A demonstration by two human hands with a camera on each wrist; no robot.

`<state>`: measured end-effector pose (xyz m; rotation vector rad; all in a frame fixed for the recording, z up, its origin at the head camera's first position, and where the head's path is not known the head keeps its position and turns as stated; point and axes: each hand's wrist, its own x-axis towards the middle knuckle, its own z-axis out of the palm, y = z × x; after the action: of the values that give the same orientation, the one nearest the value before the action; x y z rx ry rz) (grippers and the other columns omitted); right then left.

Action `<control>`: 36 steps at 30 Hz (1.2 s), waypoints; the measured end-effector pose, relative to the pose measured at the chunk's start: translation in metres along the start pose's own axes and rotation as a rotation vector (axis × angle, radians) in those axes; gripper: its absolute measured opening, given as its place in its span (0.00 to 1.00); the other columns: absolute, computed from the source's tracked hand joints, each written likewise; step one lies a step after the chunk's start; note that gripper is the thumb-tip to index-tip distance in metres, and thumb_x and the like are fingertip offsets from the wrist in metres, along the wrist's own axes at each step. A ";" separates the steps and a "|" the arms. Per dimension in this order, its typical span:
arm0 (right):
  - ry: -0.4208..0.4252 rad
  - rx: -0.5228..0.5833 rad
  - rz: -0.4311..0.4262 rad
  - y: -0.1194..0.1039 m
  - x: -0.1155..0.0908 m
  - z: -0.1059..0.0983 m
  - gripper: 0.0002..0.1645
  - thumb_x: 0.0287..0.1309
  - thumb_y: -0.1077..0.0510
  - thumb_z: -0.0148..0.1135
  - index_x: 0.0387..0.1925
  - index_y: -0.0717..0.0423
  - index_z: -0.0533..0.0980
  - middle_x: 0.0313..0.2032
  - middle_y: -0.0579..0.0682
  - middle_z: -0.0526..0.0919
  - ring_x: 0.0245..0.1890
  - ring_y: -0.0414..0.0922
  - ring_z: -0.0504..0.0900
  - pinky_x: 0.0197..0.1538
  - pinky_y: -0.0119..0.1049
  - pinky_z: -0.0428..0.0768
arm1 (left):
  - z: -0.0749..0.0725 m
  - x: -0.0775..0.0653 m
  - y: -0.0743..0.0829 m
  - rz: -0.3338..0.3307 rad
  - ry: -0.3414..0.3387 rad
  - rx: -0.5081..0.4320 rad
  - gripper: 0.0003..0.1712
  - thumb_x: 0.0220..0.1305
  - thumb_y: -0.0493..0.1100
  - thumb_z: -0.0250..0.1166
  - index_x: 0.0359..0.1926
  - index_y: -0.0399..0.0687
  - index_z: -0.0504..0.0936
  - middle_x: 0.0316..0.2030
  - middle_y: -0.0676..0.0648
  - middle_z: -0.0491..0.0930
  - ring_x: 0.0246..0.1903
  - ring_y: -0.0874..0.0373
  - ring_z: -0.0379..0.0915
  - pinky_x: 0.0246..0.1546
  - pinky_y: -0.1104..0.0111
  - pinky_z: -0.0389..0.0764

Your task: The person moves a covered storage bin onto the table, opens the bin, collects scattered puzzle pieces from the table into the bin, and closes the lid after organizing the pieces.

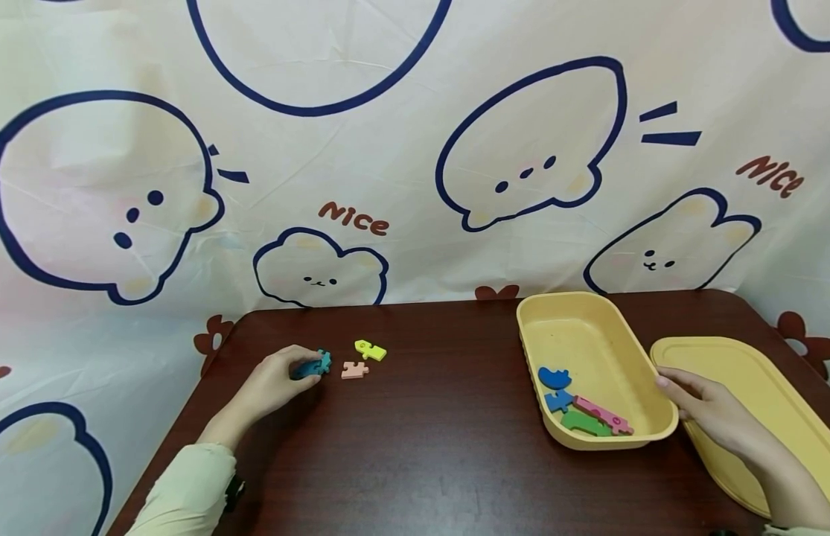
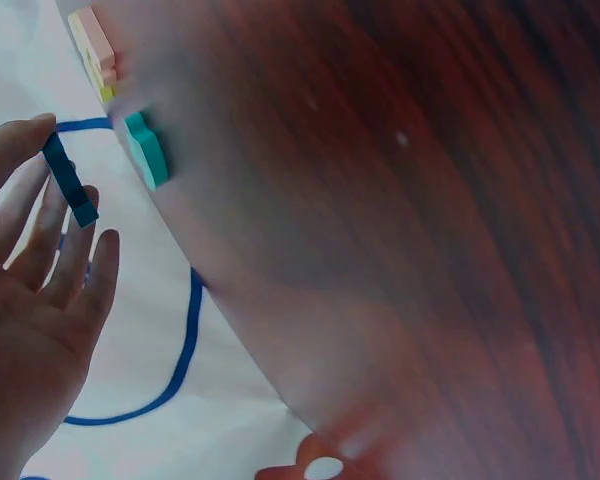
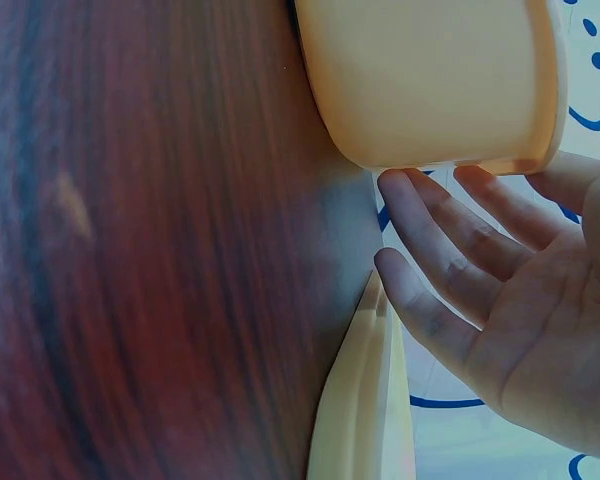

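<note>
At the table's left side, my left hand (image 1: 275, 378) pinches a dark blue-teal puzzle piece (image 2: 70, 182) between thumb and fingertips. A lighter teal piece (image 2: 147, 152) lies on the table close beside it. Just right of these are a peach piece (image 1: 353, 371) and a yellow-green piece (image 1: 371, 351). My right hand (image 1: 712, 409) holds the yellow box (image 1: 582, 327) at its right edge, thumb at the rim and fingers against the outer wall. Inside the box's near end lie two blue pieces (image 1: 554, 378), a pink piece (image 1: 601, 414) and a green piece (image 1: 584, 423).
The box's yellow lid (image 1: 743, 387) lies on the table to the right, partly behind my right forearm. A cartoon-printed cloth (image 1: 415, 164) hangs behind the dark brown table (image 1: 421, 417) and along its sides.
</note>
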<state>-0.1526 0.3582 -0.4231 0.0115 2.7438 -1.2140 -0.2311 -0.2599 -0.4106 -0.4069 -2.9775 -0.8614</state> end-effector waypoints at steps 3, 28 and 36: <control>0.007 -0.003 -0.006 0.000 0.000 0.000 0.37 0.78 0.47 0.41 0.67 0.78 0.58 0.57 0.77 0.71 0.34 0.39 0.82 0.34 0.33 0.77 | 0.001 0.001 0.005 0.007 -0.001 0.004 0.20 0.62 0.39 0.71 0.55 0.41 0.82 0.52 0.41 0.79 0.47 0.47 0.76 0.52 0.48 0.77; 0.004 0.000 0.002 0.001 0.000 0.000 0.37 0.78 0.47 0.42 0.68 0.78 0.58 0.57 0.76 0.72 0.34 0.38 0.81 0.34 0.32 0.77 | 0.020 0.008 0.043 0.005 -0.034 -0.019 0.20 0.60 0.42 0.72 0.54 0.47 0.84 0.48 0.49 0.81 0.42 0.54 0.74 0.49 0.54 0.79; 0.011 -0.005 -0.002 0.001 0.000 0.000 0.37 0.78 0.47 0.42 0.67 0.78 0.58 0.55 0.75 0.73 0.33 0.38 0.81 0.33 0.32 0.76 | 0.027 0.010 0.053 0.061 -0.018 -0.043 0.19 0.59 0.40 0.73 0.52 0.46 0.85 0.47 0.50 0.81 0.40 0.55 0.75 0.47 0.56 0.81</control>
<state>-0.1528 0.3586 -0.4239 0.0158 2.7566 -1.2117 -0.2262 -0.1998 -0.4043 -0.5074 -2.9502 -0.9227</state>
